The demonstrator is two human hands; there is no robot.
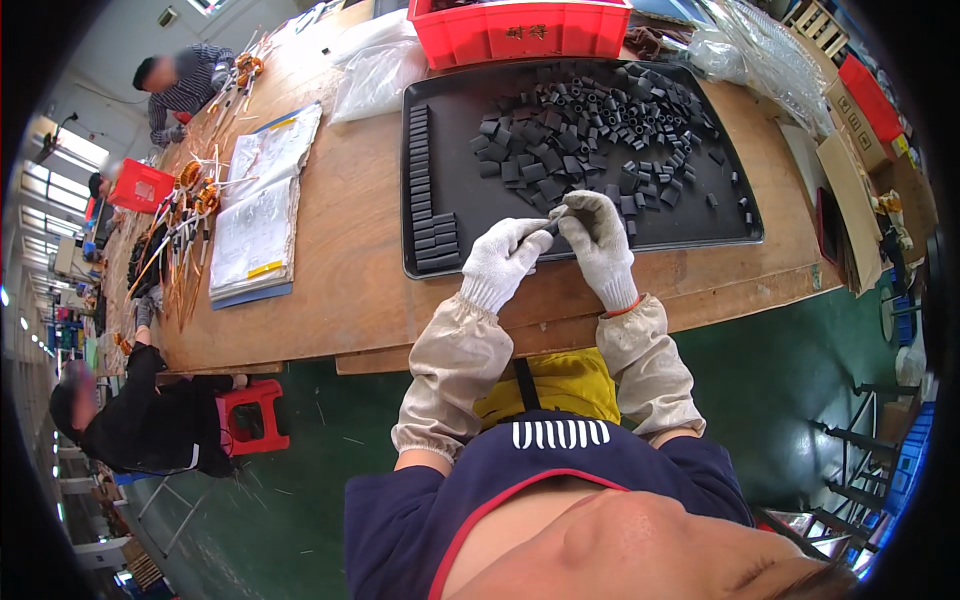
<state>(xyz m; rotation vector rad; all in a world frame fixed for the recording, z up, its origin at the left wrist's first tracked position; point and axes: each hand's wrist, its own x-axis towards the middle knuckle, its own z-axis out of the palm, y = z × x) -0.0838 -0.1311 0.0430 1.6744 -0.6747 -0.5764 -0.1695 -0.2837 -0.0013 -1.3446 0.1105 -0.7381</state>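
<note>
We note a long wooden workbench (350, 230) running through the room. Below its near edge lies a dark green floor (290, 500), with a small red stool (255, 410) on it. Far left of the bench, bright windows (50, 190) let in daylight. Metal racking (870, 440) stands off the bench's right end.

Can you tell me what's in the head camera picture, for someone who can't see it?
Two white-gloved hands, left hand and right hand, meet over a black tray on a wooden table, pinching a small dark piece between them. A loose heap of small black parts fills the tray, with neat rows along its left side.
</note>
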